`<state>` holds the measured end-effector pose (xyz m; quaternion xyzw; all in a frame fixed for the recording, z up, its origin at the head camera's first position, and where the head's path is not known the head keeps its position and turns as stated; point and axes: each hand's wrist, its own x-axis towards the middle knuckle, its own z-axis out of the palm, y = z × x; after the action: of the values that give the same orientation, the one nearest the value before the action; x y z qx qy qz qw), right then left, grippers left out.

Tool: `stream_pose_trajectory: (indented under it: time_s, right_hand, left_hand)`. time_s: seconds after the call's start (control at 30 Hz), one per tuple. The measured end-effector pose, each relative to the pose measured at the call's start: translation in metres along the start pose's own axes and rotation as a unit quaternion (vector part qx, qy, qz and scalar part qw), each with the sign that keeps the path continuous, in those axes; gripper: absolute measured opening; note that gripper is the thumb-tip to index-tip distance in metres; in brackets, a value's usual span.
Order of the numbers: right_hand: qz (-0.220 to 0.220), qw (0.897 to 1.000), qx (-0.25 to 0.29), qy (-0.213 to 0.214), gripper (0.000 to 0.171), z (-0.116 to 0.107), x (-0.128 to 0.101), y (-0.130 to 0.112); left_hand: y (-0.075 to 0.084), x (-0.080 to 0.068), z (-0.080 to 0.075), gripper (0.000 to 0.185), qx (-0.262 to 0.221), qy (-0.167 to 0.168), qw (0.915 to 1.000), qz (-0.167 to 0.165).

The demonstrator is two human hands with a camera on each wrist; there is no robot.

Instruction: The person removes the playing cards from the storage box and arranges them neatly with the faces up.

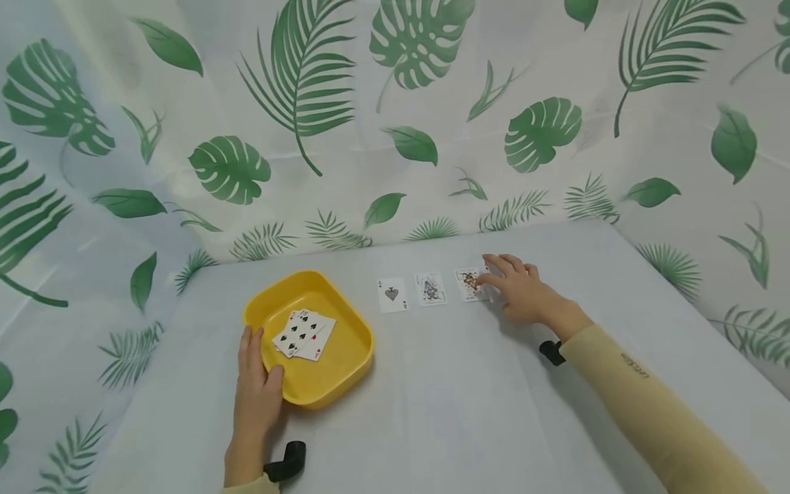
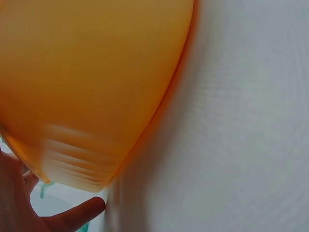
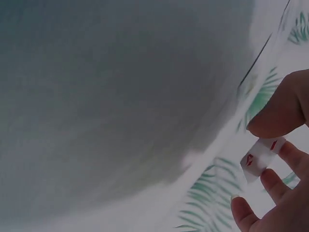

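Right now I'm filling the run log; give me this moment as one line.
left hand: grips yellow tray rim | right hand: pinches card | table: three cards in row

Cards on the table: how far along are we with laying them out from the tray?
Three cards lie face up in a row: an ace of spades, a second card and a third card. The right hand pinches a red-marked card beside the third. The left hand grips the yellow tray, where several cards remain.
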<state>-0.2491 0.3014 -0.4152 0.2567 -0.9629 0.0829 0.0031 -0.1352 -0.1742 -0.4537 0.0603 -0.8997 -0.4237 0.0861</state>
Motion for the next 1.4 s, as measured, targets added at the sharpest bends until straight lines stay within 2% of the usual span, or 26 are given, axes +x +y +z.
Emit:
stream_pose_trajectory:
  time_s: [0.17, 0.43, 1.1, 1.3, 1.4]
  right_hand:
    - [0.032, 0.999, 0.000, -0.020, 0.066, -0.005, 0.003, 0.020]
    - [0.072, 0.994, 0.021, -0.084, 0.075, 0.004, 0.005, 0.041]
    - [0.104, 0.988, 0.025, -0.114, 0.079, 0.007, 0.010, 0.039]
    - [0.110, 0.987, 0.028, -0.115, 0.082, 0.001, 0.005, 0.035]
    - [0.116, 0.986, 0.028, -0.114, 0.078, -0.004, -0.001, 0.033]
  left_hand:
    - [0.005, 0.003, -0.002, 0.073, -0.005, 0.004, 1.0000, 0.006]
    - [0.006, -0.001, -0.003, 0.073, -0.005, 0.000, 1.0000, -0.005]
    - [0.005, -0.002, -0.002, 0.073, 0.001, 0.009, 1.0000, -0.001]
    - [0.005, -0.002, -0.002, 0.073, 0.002, 0.007, 1.0000, -0.002]
    - [0.005, -0.002, -0.002, 0.073, 0.001, 0.007, 1.0000, -0.003]
